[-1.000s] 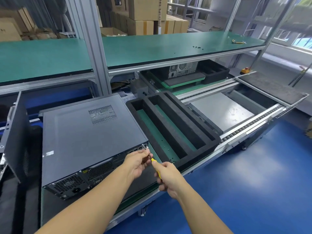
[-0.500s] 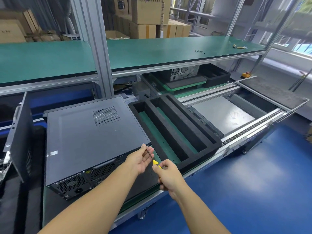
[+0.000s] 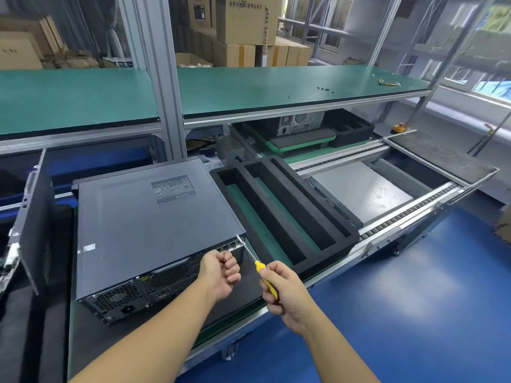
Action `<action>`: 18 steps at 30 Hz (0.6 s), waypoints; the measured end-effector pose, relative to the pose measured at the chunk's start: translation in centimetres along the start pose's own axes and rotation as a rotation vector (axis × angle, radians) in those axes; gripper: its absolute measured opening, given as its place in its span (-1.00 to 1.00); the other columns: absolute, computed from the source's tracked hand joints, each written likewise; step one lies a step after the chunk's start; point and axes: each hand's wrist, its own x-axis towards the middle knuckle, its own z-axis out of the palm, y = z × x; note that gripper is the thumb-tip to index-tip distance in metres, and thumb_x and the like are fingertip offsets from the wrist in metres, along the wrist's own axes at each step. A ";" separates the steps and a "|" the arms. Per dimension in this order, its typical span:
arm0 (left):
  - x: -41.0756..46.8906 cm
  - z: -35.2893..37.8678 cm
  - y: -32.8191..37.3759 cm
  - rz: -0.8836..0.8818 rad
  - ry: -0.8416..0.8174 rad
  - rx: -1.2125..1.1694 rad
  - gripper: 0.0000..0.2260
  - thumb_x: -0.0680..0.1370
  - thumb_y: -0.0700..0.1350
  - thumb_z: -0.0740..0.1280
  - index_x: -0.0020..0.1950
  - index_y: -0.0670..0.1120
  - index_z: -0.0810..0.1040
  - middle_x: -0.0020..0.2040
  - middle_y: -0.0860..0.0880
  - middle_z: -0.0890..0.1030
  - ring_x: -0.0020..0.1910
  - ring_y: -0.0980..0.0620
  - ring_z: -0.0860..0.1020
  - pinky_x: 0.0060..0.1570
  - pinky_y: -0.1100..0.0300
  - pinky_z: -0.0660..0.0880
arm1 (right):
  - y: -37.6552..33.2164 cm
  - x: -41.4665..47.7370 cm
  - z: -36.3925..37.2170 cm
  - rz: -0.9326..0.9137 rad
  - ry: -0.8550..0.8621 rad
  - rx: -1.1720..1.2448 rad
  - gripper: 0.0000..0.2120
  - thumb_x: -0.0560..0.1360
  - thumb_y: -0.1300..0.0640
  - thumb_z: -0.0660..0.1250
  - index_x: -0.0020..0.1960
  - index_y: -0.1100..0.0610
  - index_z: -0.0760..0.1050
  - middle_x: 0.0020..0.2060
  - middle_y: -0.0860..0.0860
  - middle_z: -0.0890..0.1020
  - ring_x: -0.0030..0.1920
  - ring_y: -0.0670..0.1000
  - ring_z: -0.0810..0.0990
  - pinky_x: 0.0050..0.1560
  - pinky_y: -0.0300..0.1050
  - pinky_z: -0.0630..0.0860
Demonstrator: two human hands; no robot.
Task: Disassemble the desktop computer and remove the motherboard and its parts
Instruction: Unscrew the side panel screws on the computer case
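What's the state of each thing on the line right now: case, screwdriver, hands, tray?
desktop case: lying on its side, side panel on, rear facing the person
screwdriver: held, tip at the case's rear top corner
right hand: gripping the yellow handle
left hand: curled into a loose fist by the rear panel; contents hidden
foam tray: beside the case, slots empty
second computer: under the shelf, rear showing

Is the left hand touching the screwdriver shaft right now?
Apart. The head view shows the left hand curled into a loose fist beside the computer case, with a clear gap to the screwdriver, which only the right hand grips.
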 end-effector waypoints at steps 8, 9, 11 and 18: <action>-0.9 -3.1 0.5 -0.004 0.022 -0.171 -0.61 0.61 -0.06 0.09 0.07 -0.31 0.58 -0.12 -0.24 0.66 -0.14 -0.16 0.61 -0.15 0.00 0.54 | 1.6 0.5 2.7 0.024 -0.060 0.022 -0.87 0.55 0.10 0.36 -0.10 0.09 0.43 -0.31 0.05 0.48 -0.43 -0.05 0.35 -0.56 -0.23 0.15; -1.1 -3.4 0.5 0.000 0.005 -0.175 -0.61 0.62 -0.04 0.10 0.10 -0.31 0.57 -0.09 -0.24 0.66 -0.11 -0.16 0.61 -0.13 0.00 0.54 | 1.8 0.5 3.1 0.030 -0.071 0.019 -0.87 0.55 0.09 0.36 -0.09 0.09 0.44 -0.31 0.05 0.48 -0.43 -0.05 0.36 -0.55 -0.22 0.15; -1.6 -4.3 0.6 0.009 -0.022 -0.167 -0.62 0.61 -0.04 0.12 0.13 -0.30 0.57 -0.09 -0.23 0.65 -0.11 -0.15 0.60 -0.11 0.01 0.54 | 2.3 0.6 4.1 0.045 -0.106 -0.009 -0.87 0.56 0.06 0.35 -0.05 0.11 0.45 -0.29 0.05 0.51 -0.42 -0.04 0.39 -0.55 -0.21 0.18; -4.3 -9.7 2.4 0.093 -0.020 -0.123 -0.66 0.43 -0.22 0.18 0.10 -0.31 0.60 -0.14 -0.21 0.66 -0.18 -0.13 0.65 -0.13 0.04 0.57 | 3.6 -0.1 9.0 0.157 -0.180 -0.223 -0.78 0.66 0.06 0.19 0.14 0.21 0.43 -0.29 0.04 0.57 -0.45 -0.06 0.35 -0.51 -0.20 0.16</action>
